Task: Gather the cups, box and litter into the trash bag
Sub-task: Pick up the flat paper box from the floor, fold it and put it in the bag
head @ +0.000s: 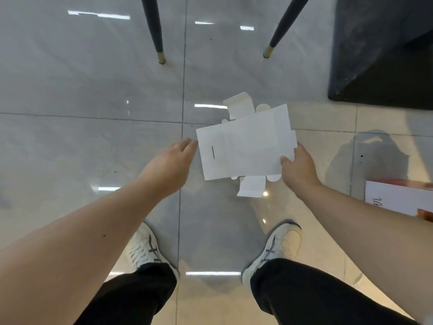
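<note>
Pinching the flattened box (243,148) by its right edge, your right hand (298,166) holds it above the floor (70,90) in front of your shoes (144,248). It lies flat and empty, long axis left to right, flaps pointing away and toward you. Your left hand (169,164) reaches out open, fingertips at its left edge.

White flattened box (243,148) — glossy grey floor tiles (93,78), black gold-tipped chair legs (154,29).
</note>
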